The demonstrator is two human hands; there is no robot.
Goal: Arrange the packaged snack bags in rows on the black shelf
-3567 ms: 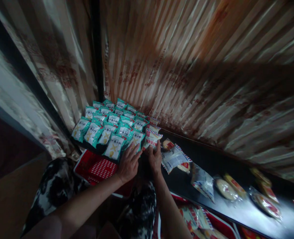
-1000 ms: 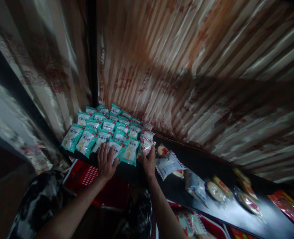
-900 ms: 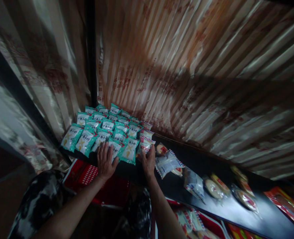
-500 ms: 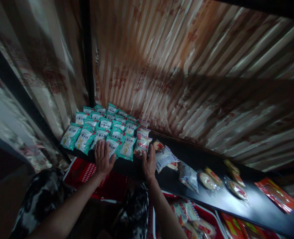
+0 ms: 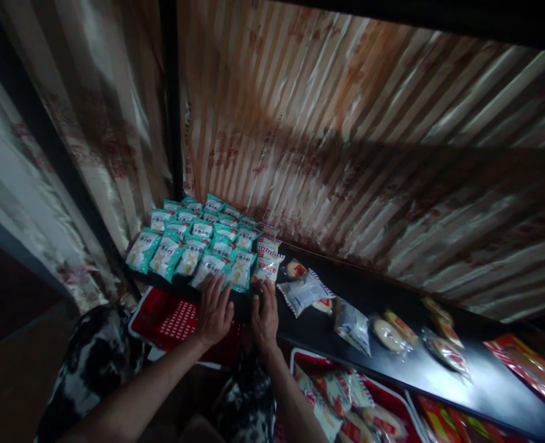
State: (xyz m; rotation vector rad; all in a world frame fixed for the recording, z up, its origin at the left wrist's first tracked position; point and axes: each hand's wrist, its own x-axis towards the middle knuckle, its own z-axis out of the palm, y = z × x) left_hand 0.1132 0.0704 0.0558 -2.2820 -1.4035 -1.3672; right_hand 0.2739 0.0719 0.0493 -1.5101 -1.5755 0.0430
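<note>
Rows of green-and-white snack packets (image 5: 192, 255) stand on the left end of a black shelf (image 5: 291, 326). My left hand (image 5: 215, 309) lies with fingers stretched at the lower edge of a front-row green snack packet (image 5: 210, 266), fingertips touching it. My right hand (image 5: 266, 314), fingers extended, is at the bottom of a red-and-white snack packet (image 5: 269, 266) at the right end of the green rows. Neither hand grips anything. A silvery snack packet (image 5: 304, 292) lies flat just right of my right hand.
Further right on the shelf lie another silvery packet (image 5: 352, 326), round wrapped snacks (image 5: 389, 335) and a red-orange packet (image 5: 526, 364). Below the shelf are a red basket (image 5: 155, 314) and a red crate (image 5: 392, 394) holding packets. A black post (image 5: 171, 111) and striped curtain (image 5: 272, 111) stand behind.
My left hand has shifted right and down, uncovering green packets. My right hand has moved down and left, from the red-and-white packet's side to its bottom. The view has shifted slightly.
</note>
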